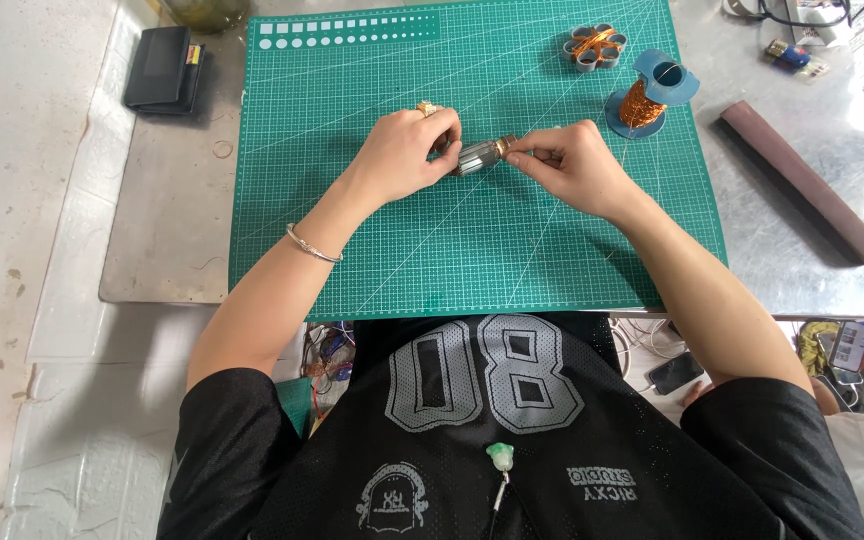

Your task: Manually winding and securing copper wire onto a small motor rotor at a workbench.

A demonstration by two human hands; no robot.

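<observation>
Both hands hold a small grey metal motor rotor with a copper-coloured end, just above a green cutting mat. My left hand wraps around the rotor's left end; a ring shows on one finger and a silver bangle on the wrist. My right hand pinches the rotor's copper right end with its fingertips. A blue spool of copper wire stands on the mat's far right corner, up and to the right of my right hand.
A grey stator with copper winding lies near the mat's far edge. A long brown bar rests on the metal table at the right. A black wallet sits far left. Another person's hand holds a phone at lower right.
</observation>
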